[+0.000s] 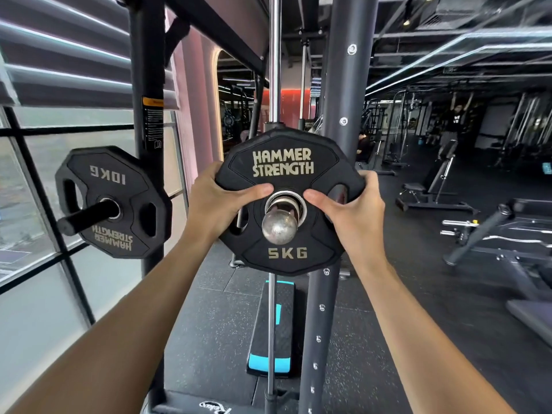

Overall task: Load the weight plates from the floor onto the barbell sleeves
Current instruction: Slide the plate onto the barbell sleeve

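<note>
Both hands grip the black rubber twelve-sided 5 kg weight plate by its edges — left hand, right hand, thumbs beside the hub — its centre hole threaded over the silver steel barbell sleeve.

Two bare forearms, no sleeves | left hand bare, ungloved | right hand bare, short nails
</note>
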